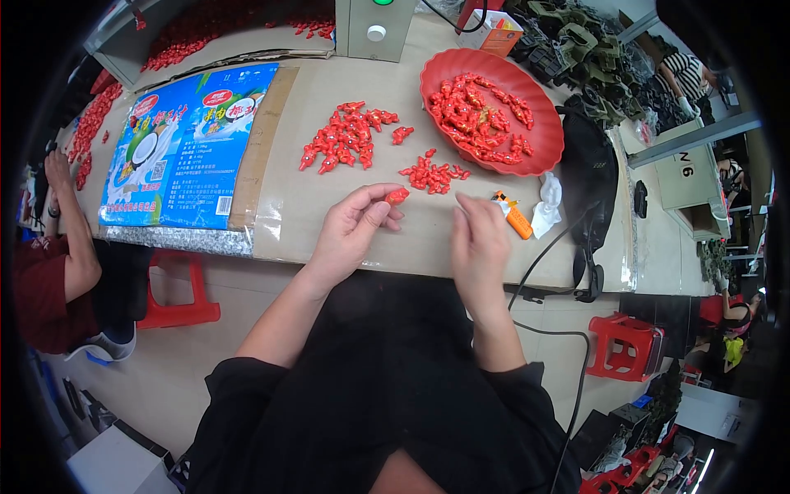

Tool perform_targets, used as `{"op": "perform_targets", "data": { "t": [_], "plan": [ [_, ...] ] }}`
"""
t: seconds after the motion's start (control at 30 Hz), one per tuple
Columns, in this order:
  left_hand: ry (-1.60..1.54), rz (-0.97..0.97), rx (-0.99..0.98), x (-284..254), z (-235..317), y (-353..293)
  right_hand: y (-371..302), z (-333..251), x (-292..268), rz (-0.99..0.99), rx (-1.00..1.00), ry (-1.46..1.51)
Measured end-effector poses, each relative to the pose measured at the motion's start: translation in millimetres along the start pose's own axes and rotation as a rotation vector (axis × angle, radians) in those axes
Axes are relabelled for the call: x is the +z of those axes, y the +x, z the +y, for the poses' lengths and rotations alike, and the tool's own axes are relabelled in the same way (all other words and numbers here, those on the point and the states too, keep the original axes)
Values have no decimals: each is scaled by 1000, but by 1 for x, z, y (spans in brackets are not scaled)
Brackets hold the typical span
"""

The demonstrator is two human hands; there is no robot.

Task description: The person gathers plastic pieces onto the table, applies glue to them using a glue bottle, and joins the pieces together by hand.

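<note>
My left hand pinches one small red plastic piece at its fingertips, raised for inspection. My right hand, beside it, is loosely curled and empty. Beyond the grip lie loose red pieces; farther right, the red bowl.

A small glossy red plastic toy piece sits pinched at fingertips (lying roughly level), just below the small red heap.

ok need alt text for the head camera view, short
A person's left hand holds a small red toy piece over a cardboard-covered table, the right hand beside it. Beyond lie two loose piles of red pieces and a red bowl of more.
</note>
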State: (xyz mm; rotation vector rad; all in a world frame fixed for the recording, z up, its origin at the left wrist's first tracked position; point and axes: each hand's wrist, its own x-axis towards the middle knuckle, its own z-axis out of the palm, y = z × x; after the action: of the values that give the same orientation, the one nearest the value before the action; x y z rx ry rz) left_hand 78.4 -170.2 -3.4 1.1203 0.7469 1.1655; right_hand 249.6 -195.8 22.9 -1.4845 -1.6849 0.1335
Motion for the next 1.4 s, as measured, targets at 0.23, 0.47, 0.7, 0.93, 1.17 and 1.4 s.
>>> {"op": "perform_targets", "data": {
  "t": [0.23, 0.47, 0.7, 0.93, 1.17, 1.4],
  "plan": [
    [-25, 40, 8, -3, -3, -1, 38, -15, 31, -377, 293, -443],
    [-57, 68, 15, -2, -2, -2, 30, -13, 44, -344, 159, -184],
    [-221, 111, 32, -4, -3, 1, 8, -9, 18, -128, 59, 104],
    [-274, 52, -1, -7, -1, 0, 17, -11, 33, -292, 54, 75],
    [-365, -21, -103, -9, 2, 0, 17, -1, 26, -357, 105, 107],
    [-307, -106, -201, -7, 1, -7, 8, -5, 5, -324, 615, 1218]
  ]
}}
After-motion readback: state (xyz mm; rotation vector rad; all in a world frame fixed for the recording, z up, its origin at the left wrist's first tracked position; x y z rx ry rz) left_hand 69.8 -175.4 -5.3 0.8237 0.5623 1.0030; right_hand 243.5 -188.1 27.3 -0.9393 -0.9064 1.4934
